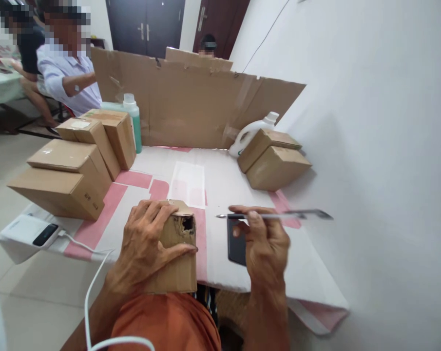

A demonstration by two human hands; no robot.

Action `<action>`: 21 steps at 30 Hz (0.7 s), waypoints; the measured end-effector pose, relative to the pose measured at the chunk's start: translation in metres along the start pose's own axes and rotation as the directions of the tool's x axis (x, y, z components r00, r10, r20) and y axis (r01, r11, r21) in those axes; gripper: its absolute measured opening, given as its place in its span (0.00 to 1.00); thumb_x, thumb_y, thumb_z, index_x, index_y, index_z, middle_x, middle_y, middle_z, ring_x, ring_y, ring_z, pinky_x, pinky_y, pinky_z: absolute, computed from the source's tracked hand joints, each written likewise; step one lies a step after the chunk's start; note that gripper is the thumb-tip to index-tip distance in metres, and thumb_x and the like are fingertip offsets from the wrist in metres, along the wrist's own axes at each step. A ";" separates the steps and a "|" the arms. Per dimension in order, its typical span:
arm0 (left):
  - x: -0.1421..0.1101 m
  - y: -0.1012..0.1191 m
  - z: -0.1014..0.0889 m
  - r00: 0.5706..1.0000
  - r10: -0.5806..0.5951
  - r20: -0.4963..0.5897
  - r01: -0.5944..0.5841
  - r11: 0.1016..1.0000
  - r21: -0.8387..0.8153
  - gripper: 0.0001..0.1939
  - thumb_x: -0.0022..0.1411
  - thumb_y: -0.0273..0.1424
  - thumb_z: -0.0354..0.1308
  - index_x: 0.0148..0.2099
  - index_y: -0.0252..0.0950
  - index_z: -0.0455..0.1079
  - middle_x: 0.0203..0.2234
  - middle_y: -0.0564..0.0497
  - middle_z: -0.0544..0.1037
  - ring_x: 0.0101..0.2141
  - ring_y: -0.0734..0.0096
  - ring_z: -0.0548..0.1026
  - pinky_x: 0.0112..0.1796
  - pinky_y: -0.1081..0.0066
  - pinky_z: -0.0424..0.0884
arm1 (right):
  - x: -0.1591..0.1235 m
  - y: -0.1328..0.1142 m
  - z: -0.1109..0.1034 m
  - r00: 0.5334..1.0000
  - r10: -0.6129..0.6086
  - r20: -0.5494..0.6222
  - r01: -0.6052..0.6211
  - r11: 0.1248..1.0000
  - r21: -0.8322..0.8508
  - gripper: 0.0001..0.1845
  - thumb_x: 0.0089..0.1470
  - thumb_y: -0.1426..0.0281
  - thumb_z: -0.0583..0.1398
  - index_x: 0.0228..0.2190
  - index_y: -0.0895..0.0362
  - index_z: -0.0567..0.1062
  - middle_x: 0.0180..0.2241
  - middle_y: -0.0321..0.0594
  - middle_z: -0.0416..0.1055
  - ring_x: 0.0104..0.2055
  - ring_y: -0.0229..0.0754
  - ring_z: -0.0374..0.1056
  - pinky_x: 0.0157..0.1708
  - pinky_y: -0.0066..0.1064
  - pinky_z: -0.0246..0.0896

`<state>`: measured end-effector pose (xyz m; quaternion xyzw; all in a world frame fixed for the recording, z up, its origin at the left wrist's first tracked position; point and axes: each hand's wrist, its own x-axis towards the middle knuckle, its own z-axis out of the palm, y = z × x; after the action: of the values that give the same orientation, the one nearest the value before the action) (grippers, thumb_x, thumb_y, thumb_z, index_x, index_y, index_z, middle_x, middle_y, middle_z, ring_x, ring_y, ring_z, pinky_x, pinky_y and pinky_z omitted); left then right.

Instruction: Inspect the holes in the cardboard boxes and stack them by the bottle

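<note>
My left hand [147, 239] is wrapped over a small cardboard box [180, 273] at the near edge of the table, thumb along its face and fingers over the top. A ragged dark hole is torn in the upper right of that face. To the right, my right hand [266, 243] pinches a pen [278, 215] between thumb and fingers. The pen lies nearly level, its tip pointing left toward the box but apart from it. Beneath the right hand lies a dark phone [237, 243], partly covered by the fingers.
Several cardboard boxes [55, 187] and a green bottle [134, 122] stand at the left. More boxes [278, 168] and a white jug [255, 131] sit at the right. A cardboard screen [194, 105] closes the back. A white power bank [33, 234] trails a cable. People sit beyond.
</note>
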<state>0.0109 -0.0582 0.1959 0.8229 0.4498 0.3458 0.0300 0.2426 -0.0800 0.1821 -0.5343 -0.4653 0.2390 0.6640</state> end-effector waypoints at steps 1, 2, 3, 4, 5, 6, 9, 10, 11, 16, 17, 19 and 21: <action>0.000 -0.001 0.000 1.000 0.013 -0.009 -0.013 1.000 0.009 0.33 0.54 0.51 0.75 0.55 0.39 0.72 0.48 0.44 0.81 0.48 0.48 0.74 0.52 0.51 0.70 | 0.008 0.013 -0.003 0.992 0.092 0.083 -0.086 0.994 -0.075 0.14 0.67 0.56 0.61 0.39 0.54 0.72 0.34 0.40 0.79 0.26 0.39 0.69 0.25 0.30 0.62; 0.000 -0.001 0.000 1.000 0.026 -0.016 -0.025 0.999 0.019 0.33 0.55 0.52 0.74 0.55 0.39 0.72 0.47 0.44 0.81 0.48 0.48 0.74 0.51 0.51 0.70 | 0.015 0.028 -0.005 0.967 0.196 0.160 -0.160 0.963 -0.215 0.14 0.67 0.55 0.60 0.40 0.54 0.70 0.30 0.38 0.78 0.24 0.39 0.68 0.24 0.29 0.60; 0.000 -0.002 0.000 0.999 0.036 -0.022 -0.035 0.999 0.029 0.32 0.56 0.53 0.73 0.54 0.39 0.72 0.47 0.43 0.81 0.47 0.47 0.74 0.50 0.51 0.71 | 0.021 0.044 -0.005 0.932 0.302 0.201 -0.204 0.894 -0.399 0.14 0.67 0.56 0.59 0.41 0.54 0.69 0.26 0.35 0.76 0.24 0.40 0.69 0.25 0.29 0.60; 0.001 -0.002 -0.001 0.999 0.042 -0.023 -0.042 0.998 0.039 0.32 0.56 0.53 0.72 0.54 0.39 0.72 0.46 0.43 0.80 0.47 0.47 0.74 0.50 0.51 0.71 | 0.026 0.061 -0.005 0.894 0.398 0.203 -0.210 0.775 -0.596 0.12 0.68 0.58 0.58 0.42 0.55 0.69 0.25 0.36 0.76 0.27 0.41 0.71 0.28 0.29 0.61; 0.001 -0.003 -0.001 0.999 0.045 -0.022 -0.044 0.998 0.045 0.32 0.57 0.54 0.72 0.54 0.39 0.72 0.46 0.43 0.80 0.47 0.47 0.74 0.49 0.51 0.71 | 0.030 0.076 -0.004 0.864 0.472 0.175 -0.196 0.636 -0.746 0.10 0.69 0.62 0.58 0.42 0.56 0.70 0.28 0.39 0.78 0.31 0.43 0.74 0.32 0.30 0.62; 0.001 -0.003 -0.001 0.999 0.043 -0.021 -0.042 0.998 0.048 0.32 0.57 0.54 0.72 0.54 0.39 0.72 0.46 0.43 0.80 0.47 0.46 0.74 0.49 0.51 0.71 | 0.033 0.090 -0.002 0.842 0.521 0.140 -0.186 0.524 -0.831 0.07 0.68 0.66 0.58 0.42 0.57 0.71 0.32 0.44 0.80 0.36 0.45 0.77 0.35 0.30 0.63; 0.000 -0.003 -0.001 0.999 0.039 -0.022 -0.038 0.998 0.045 0.31 0.57 0.53 0.72 0.54 0.40 0.72 0.46 0.44 0.81 0.48 0.47 0.75 0.49 0.52 0.71 | 0.035 0.116 0.006 0.805 0.591 0.055 -0.193 0.347 -0.918 0.05 0.65 0.73 0.59 0.41 0.61 0.75 0.43 0.59 0.81 0.47 0.53 0.78 0.40 0.33 0.62; 0.000 -0.003 -0.001 0.999 0.041 -0.024 -0.040 0.998 0.044 0.31 0.57 0.53 0.72 0.54 0.40 0.72 0.46 0.44 0.81 0.48 0.47 0.74 0.49 0.52 0.71 | 0.035 0.119 0.008 0.797 0.603 0.038 -0.194 0.314 -0.929 0.07 0.66 0.73 0.58 0.42 0.62 0.75 0.45 0.61 0.80 0.48 0.54 0.78 0.40 0.34 0.62; 0.000 -0.003 -0.001 0.999 0.043 -0.028 -0.042 0.998 0.045 0.31 0.57 0.53 0.72 0.54 0.40 0.72 0.46 0.44 0.80 0.48 0.48 0.74 0.49 0.52 0.71 | 0.033 0.120 0.008 0.791 0.611 0.024 -0.193 0.287 -0.938 0.09 0.66 0.72 0.58 0.45 0.63 0.75 0.46 0.62 0.80 0.48 0.55 0.78 0.41 0.35 0.62; 0.001 -0.004 0.000 0.999 0.045 -0.015 -0.044 0.998 0.054 0.31 0.58 0.52 0.72 0.55 0.38 0.71 0.47 0.43 0.80 0.48 0.48 0.73 0.50 0.52 0.71 | 0.015 0.104 -0.012 0.827 0.561 -0.023 -0.187 0.236 -0.953 0.22 0.70 0.59 0.56 0.54 0.64 0.72 0.51 0.62 0.77 0.55 0.59 0.74 0.48 0.39 0.65; 0.002 -0.005 0.000 0.999 0.043 -0.013 -0.042 0.998 0.055 0.32 0.57 0.51 0.73 0.55 0.39 0.71 0.47 0.44 0.80 0.48 0.48 0.73 0.50 0.52 0.71 | 0.009 0.101 -0.020 0.842 0.537 -0.059 -0.200 0.208 -0.957 0.24 0.70 0.58 0.57 0.55 0.65 0.71 0.53 0.63 0.75 0.58 0.61 0.72 0.50 0.41 0.65; 0.003 -0.006 0.000 0.999 0.039 -0.014 -0.038 0.998 0.056 0.32 0.56 0.50 0.74 0.56 0.39 0.70 0.47 0.45 0.80 0.48 0.48 0.73 0.49 0.52 0.71 | -0.004 0.099 -0.038 0.844 0.509 -0.167 -0.255 0.107 -0.961 0.29 0.67 0.55 0.60 0.57 0.68 0.70 0.57 0.68 0.70 0.63 0.66 0.66 0.52 0.45 0.65; 0.003 -0.007 0.001 0.999 0.036 -0.017 -0.035 0.998 0.052 0.32 0.56 0.48 0.74 0.56 0.40 0.70 0.47 0.45 0.80 0.48 0.48 0.73 0.49 0.52 0.71 | -0.014 0.101 -0.054 0.816 0.518 -0.257 -0.314 0.023 -0.949 0.36 0.63 0.52 0.63 0.56 0.71 0.71 0.58 0.71 0.68 0.63 0.71 0.65 0.52 0.49 0.67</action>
<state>0.0080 -0.0514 0.1941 0.8283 0.4440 0.3417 -0.0015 0.3012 -0.0858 0.0831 -0.9182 -0.3793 0.1118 0.0252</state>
